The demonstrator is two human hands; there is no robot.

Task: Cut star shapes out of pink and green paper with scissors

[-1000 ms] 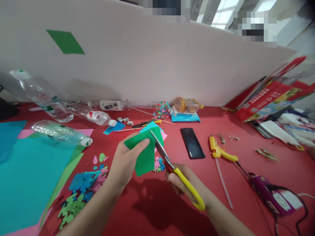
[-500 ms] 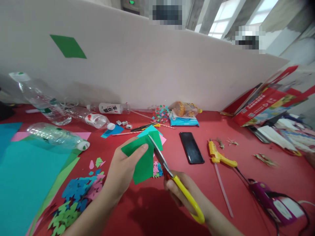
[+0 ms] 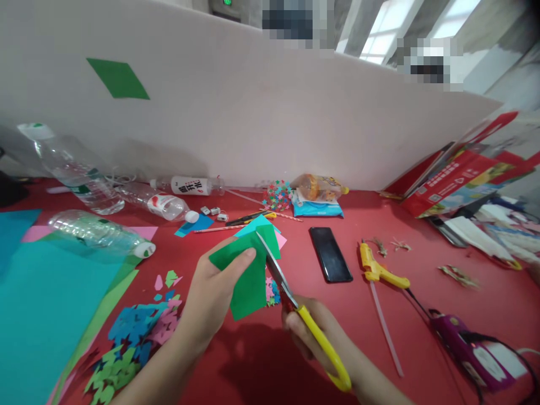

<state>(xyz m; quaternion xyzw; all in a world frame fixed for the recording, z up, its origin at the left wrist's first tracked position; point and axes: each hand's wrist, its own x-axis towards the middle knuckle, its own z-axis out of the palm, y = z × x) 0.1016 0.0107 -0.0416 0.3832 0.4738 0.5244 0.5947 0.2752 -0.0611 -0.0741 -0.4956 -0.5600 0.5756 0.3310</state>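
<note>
A piece of green paper [image 3: 250,288] is pinched in my left hand [image 3: 219,284], the thumb lying on its front face. My right hand [image 3: 310,329] grips yellow-handled scissors [image 3: 323,343]. Their blades reach up and to the left along the paper's right side, with the tip near its upper edge. Behind the green sheet, light blue paper and pink paper [image 3: 282,242] stick out. Small pink and blue stars [image 3: 271,292] lie on the red table just beyond the blades, partly hidden by the paper.
Star-shaped scraps [image 3: 135,326] and large coloured sheets [image 3: 46,304] lie at left, near several plastic bottles [image 3: 101,233]. A phone [image 3: 330,254], a yellow glue gun [image 3: 379,270] with its cord and a purple power block [image 3: 468,351] lie at right. A white partition [image 3: 236,112] stands behind.
The view has shifted very slightly. Both hands, the green paper and the scissors keep nearly the same position.
</note>
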